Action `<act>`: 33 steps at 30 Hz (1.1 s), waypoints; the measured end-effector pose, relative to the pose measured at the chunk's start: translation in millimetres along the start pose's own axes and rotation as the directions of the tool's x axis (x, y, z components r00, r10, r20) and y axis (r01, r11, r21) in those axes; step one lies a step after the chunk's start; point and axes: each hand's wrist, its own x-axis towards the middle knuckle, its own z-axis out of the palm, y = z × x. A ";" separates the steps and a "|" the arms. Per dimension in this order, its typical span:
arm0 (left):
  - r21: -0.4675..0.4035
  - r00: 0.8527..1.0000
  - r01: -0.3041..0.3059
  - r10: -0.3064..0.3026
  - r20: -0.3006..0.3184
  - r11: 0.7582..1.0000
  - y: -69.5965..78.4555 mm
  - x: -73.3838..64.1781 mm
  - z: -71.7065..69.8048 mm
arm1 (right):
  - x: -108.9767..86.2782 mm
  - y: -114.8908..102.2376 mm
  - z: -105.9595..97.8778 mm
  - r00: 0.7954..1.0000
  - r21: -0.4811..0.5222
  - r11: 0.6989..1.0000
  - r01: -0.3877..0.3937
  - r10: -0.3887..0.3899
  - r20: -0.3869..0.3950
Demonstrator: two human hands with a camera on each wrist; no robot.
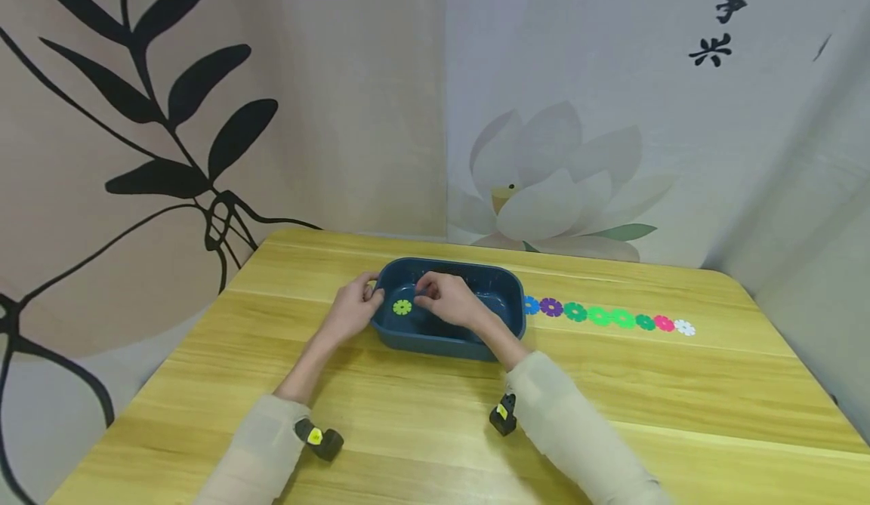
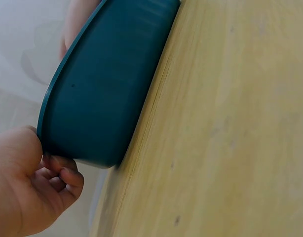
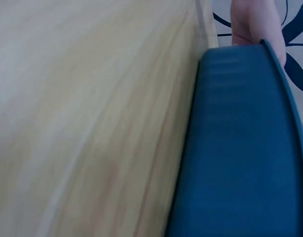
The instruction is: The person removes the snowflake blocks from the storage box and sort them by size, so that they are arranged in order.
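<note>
A dark blue plastic basin (image 1: 435, 344) stands on the wooden table. At its left end my left hand (image 1: 355, 309) grips the rim, thumb over the edge and fingers curled below it, as the left wrist view also shows. My right hand (image 1: 450, 299) reaches down inside the basin with fingers loosely bent; I see nothing between thumb and forefinger. Just left of those fingertips, a yellow-green notched disc (image 1: 402, 307) lies on the basin floor. The right forearm covers part of the basin. In the right wrist view, the basin wall (image 3: 240, 148) hides the right hand's fingers.
From the basin's right side, a row of notched discs runs rightward: a blue disc (image 1: 531, 306), a purple disc (image 1: 551, 307), several green ones, a pink disc (image 1: 664, 324) and a white disc (image 1: 684, 327). A printed curtain (image 1: 353, 112) hangs behind the table (image 1: 421, 429).
</note>
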 end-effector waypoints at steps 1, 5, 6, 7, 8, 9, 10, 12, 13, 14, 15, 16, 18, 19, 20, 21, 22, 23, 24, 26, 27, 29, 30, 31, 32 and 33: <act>0.000 1.000 -0.001 0.001 0.001 1.000 -0.1 -0.2 -0.2 | 2.4 -0.5 2.7 1.000 -0.010 1.000 -0.008 0.008 0.008; -0.007 1.000 0.003 -0.003 0.012 1.000 0.7 -0.7 -0.4 | 10.3 -3.3 11.2 0.997 -0.035 0.997 -0.062 0.064 0.048; -0.008 1.000 0.004 -0.004 0.012 1.000 0.5 -0.5 -0.3 | 11.9 -4.3 12.8 0.995 -0.040 0.996 -0.077 0.080 0.059; -0.010 1.000 0.007 -0.006 0.012 1.000 0.4 -0.4 -0.2 | 13.2 -5.5 14.2 0.993 -0.037 0.995 -0.094 0.097 0.073; -0.013 1.000 0.009 -0.008 0.013 1.000 0.3 -0.3 -0.1 | 14.7 -6.5 15.7 0.989 -0.037 0.993 -0.113 0.115 0.088; -0.013 1.000 0.008 -0.008 0.014 1.000 0.0 -0.3 0.0 | 16.3 -7.1 17.2 0.986 -0.040 0.991 -0.128 0.131 0.100; -0.014 1.000 0.007 -0.007 0.013 1.000 -0.1 -0.2 0.0 | 17.8 -7.6 18.6 0.984 -0.046 0.989 -0.139 0.144 0.109; -0.015 1.000 0.004 -0.004 0.013 1.000 -0.6 -0.1 0.0 | 20.4 -8.6 21.3 0.979 -0.076 0.985 -0.155 0.163 0.121; -0.014 1.000 0.001 -0.001 0.013 1.000 -0.6 -0.3 -0.1 | 21.5 -9.1 22.5 0.978 -0.095 0.983 -0.158 0.169 0.126; -0.012 1.000 -0.001 0.001 0.013 1.000 -0.5 -0.1 0.0 | 22.4 -9.3 23.5 0.977 -0.120 0.981 -0.155 0.170 0.125; -0.010 1.000 -0.002 0.003 0.013 1.000 -0.4 0.0 0.2 | 22.9 -9.3 24.4 0.978 -0.143 0.978 -0.152 0.170 0.125; -0.007 1.000 -0.003 0.003 0.011 1.000 -0.3 0.2 0.3 | 23.3 -9.8 25.0 0.978 -0.163 0.975 -0.148 0.169 0.125; -0.004 1.000 -0.001 0.001 0.009 1.000 -0.1 0.6 0.5 | 23.5 -10.6 25.8 0.979 -0.194 0.971 -0.142 0.167 0.119; -0.003 1.000 0.001 -0.001 0.006 1.000 -0.1 0.6 0.6 | 23.4 -10.7 26.3 0.979 -0.201 0.970 -0.140 0.166 0.117; -0.002 1.000 0.003 -0.003 0.004 1.000 -0.2 0.7 0.7 | 23.1 -10.8 26.6 0.979 -0.202 0.969 -0.143 0.168 0.112; -0.004 1.000 0.004 -0.004 0.002 1.000 -0.1 0.6 0.8 | 22.7 -10.8 26.8 0.979 -0.199 0.969 -0.148 0.172 0.108; -0.004 1.000 0.004 -0.004 0.000 1.000 -0.1 0.6 0.8 | 22.4 -10.9 26.8 0.979 -0.192 0.969 -0.153 0.175 0.102; -0.003 1.000 0.003 -0.003 -0.001 1.000 -0.2 0.6 0.4 | 22.3 -11.0 26.8 0.980 -0.182 0.971 -0.157 0.177 0.096; -0.003 1.000 0.003 -0.003 -0.002 1.000 -0.3 0.4 0.1 | 22.4 -11.0 26.8 0.980 -0.172 0.972 -0.160 0.178 0.092; -0.006 1.000 0.001 -0.001 -0.001 1.000 0.0 -0.3 -0.6 | 22.3 -10.8 26.9 0.981 -0.141 0.977 -0.163 0.175 0.081; -0.007 1.000 -0.002 0.002 -0.001 1.000 -0.2 -0.6 -0.9 | 22.0 -10.3 26.5 0.984 -0.119 0.981 -0.155 0.164 0.074; -0.005 1.000 -0.008 0.008 0.000 1.000 -0.6 -0.7 -1.1 | 20.8 -9.3 24.9 0.988 -0.084 0.987 -0.139 0.144 0.061; -0.006 1.000 -0.010 0.010 0.002 1.000 -0.4 -0.8 -1.1 | 19.9 -8.5 23.8 0.990 -0.065 0.990 -0.129 0.132 0.051; -0.007 1.000 -0.010 0.010 0.002 1.000 -0.1 -0.7 -1.2 | 18.7 -7.7 22.4 0.992 -0.045 0.992 -0.116 0.118 0.040; -0.006 1.000 -0.009 0.009 0.002 1.000 0.0 -0.4 -1.2 | 17.4 -6.6 20.8 0.994 -0.024 0.994 -0.104 0.105 0.031; -0.003 1.000 -0.010 0.010 0.001 1.000 0.1 -0.2 -1.2 | 15.9 -5.6 18.9 0.996 -0.010 0.996 -0.085 0.085 0.017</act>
